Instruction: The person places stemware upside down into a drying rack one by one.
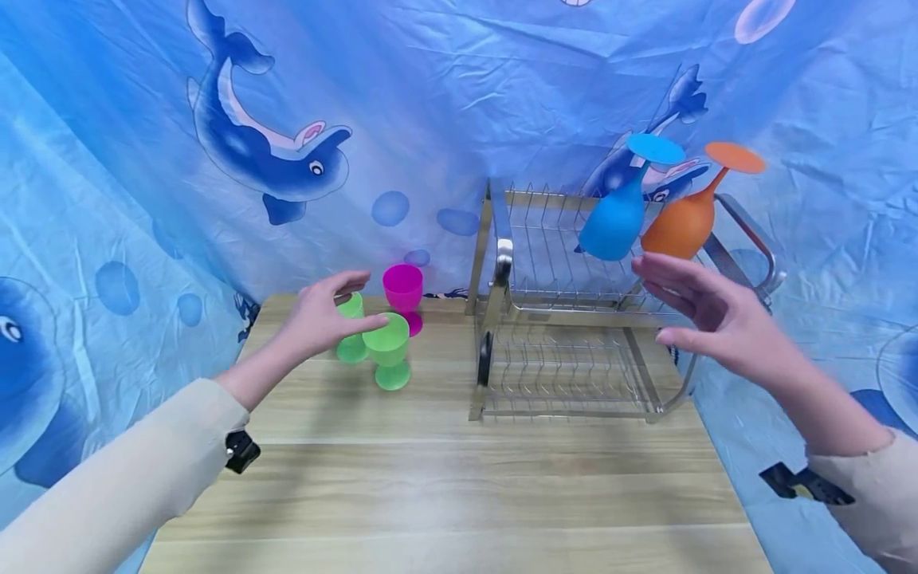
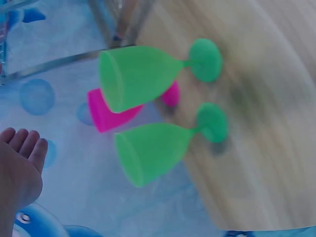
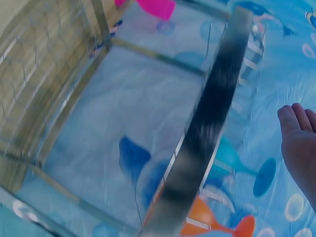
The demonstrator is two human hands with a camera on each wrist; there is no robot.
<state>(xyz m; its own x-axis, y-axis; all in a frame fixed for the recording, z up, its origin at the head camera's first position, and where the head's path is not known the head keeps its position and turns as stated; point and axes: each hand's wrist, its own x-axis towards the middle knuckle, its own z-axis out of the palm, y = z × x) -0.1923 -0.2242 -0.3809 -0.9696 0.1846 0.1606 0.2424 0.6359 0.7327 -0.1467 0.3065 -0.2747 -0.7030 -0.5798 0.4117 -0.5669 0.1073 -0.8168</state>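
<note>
A blue dolphin-printed cloth (image 1: 107, 159) is hanging behind and to both sides, filling the dial from nine o'clock through twelve to three. The wood-grain table (image 1: 430, 494) is spreading out below it. A two-tier metal dish rack (image 1: 588, 317) is standing at one o'clock from the table's middle. The right hand (image 1: 724, 311) is hovering by the rack's right side, its thumb spreading away from its fingers and its grip holding nothing. The left hand (image 1: 323, 315) is reaching over the table's far left, also spreading thumb from fingers and gripping nothing; whether its thumb is touching a rim, I cannot tell. On the upper tier a blue goblet (image 1: 614, 219) is resting upside down at ten o'clock from the right hand, and an orange goblet (image 1: 681, 223) is resting likewise at eleven; both are tilting, feet leaning toward one o'clock. A nearer green goblet (image 1: 390, 343) is standing upright at four o'clock from the left hand, a farther green goblet (image 1: 351, 348) is standing partly behind that hand, and a pink goblet (image 1: 403, 288) is standing upright at three.
</note>
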